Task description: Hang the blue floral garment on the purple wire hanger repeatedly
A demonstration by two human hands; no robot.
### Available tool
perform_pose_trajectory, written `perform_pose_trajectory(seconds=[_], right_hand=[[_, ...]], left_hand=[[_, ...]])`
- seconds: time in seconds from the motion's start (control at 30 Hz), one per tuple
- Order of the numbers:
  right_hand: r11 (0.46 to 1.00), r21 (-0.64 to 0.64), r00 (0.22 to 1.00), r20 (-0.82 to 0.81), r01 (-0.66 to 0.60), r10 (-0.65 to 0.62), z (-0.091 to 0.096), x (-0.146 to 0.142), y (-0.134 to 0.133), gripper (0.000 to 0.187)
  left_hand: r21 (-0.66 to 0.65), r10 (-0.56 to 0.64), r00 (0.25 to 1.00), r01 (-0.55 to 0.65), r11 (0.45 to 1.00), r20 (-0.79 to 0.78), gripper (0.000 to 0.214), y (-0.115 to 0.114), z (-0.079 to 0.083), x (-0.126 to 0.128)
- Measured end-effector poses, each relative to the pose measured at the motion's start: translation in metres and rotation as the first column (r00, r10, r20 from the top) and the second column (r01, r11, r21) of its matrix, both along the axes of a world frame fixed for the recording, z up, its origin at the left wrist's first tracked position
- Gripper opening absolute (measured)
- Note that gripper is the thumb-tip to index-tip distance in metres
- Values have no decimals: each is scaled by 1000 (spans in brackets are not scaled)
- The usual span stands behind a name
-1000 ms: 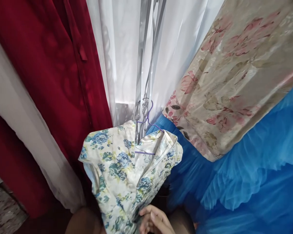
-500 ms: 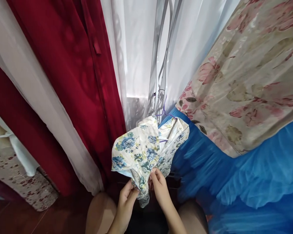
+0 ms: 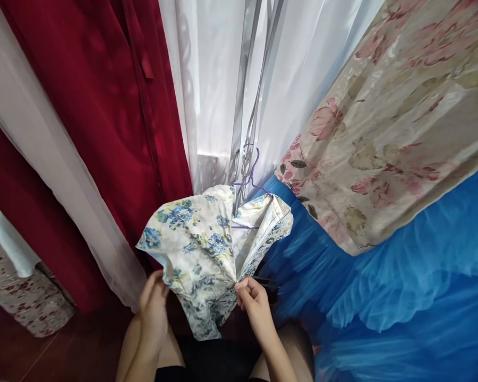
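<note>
A white floral shirt (image 3: 201, 249) with blue flowers hangs on a purple wire hanger (image 3: 252, 178) hooked to a metal window grille (image 3: 245, 127). My left hand (image 3: 153, 302) pinches the shirt's lower left edge, fingers closed on the cloth. My right hand (image 3: 253, 300) pinches the front of the shirt near its middle, pulling the fabric into folds. Both hands are below the hanger, and the shirt is spread between them.
A red curtain (image 3: 103, 116) and a sheer white curtain (image 3: 207, 79) hang behind. A beige floral cloth (image 3: 394, 122) drapes at upper right over a blue ruffled tulle fabric (image 3: 382, 297). Dark wooden floor (image 3: 75, 350) shows at lower left.
My hands have moved apart: the left hand went left along the shirt's edge, spreading the fabric wider. The view shifted slightly right.
</note>
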State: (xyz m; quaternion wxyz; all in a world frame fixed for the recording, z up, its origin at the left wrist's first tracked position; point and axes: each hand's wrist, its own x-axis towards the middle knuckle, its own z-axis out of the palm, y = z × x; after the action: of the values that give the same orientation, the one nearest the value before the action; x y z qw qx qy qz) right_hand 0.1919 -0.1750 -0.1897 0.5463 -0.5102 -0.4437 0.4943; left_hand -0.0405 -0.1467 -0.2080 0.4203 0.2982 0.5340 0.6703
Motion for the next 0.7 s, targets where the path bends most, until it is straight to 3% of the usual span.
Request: perform_pose_trajectory(seconds=[0.07, 0.1, 0.13, 0.17, 0.2, 0.23, 0.27, 0.33, 0.43, 0.53, 0.7], right_hand=[[1000, -21, 999, -40, 7, -8, -2, 6, -8, 39], [1000, -26, 998, -59, 7, -8, -3, 7, -11, 40], [1000, -27, 997, -75, 1, -3, -4, 6, -14, 41], [1000, -28, 996, -86, -9, 7, -4, 5, -16, 42], [999, -33, 995, -95, -28, 25, -4, 2, -18, 42], [998, -43, 993, -103, -54, 50, -3, -1, -19, 41], [995, -57, 991, -114, -83, 76, -2, -3, -20, 41], [987, -94, 983, -142, -133, 119, 1, -6, -21, 41], [982, -141, 978, -181, -128, 101, 15, -2, -12, 41], [991, -105, 973, -224, -81, 56, 55, 10, 12, 40], [984, 176, 985, -172, 33, -2, 159, 24, 70, 39]], left_hand=[[112, 259, 958, -246, 963, -123, 23, 5, 6, -6], [159, 280, 938, -250, 955, -207, 21, 5, 8, -1], [179, 197, 930, -146, 973, -309, 20, 3, 9, 8], [159, 34, 909, 35, 987, -415, 19, -1, 8, 21], [97, -166, 849, 246, 964, -502, 20, -6, 7, 36], [25, -340, 761, 423, 906, -553, 25, -10, 4, 51], [-21, -441, 691, 525, 851, -572, 32, -14, 1, 66], [-53, -531, 619, 621, 782, -578, 40, -17, -6, 88], [-44, -546, 576, 662, 748, -608, 28, -15, -9, 100], [-26, -487, 515, 667, 745, -705, 8, -12, -7, 100], [68, -371, 506, 656, 752, -779, 25, -14, -11, 115]])
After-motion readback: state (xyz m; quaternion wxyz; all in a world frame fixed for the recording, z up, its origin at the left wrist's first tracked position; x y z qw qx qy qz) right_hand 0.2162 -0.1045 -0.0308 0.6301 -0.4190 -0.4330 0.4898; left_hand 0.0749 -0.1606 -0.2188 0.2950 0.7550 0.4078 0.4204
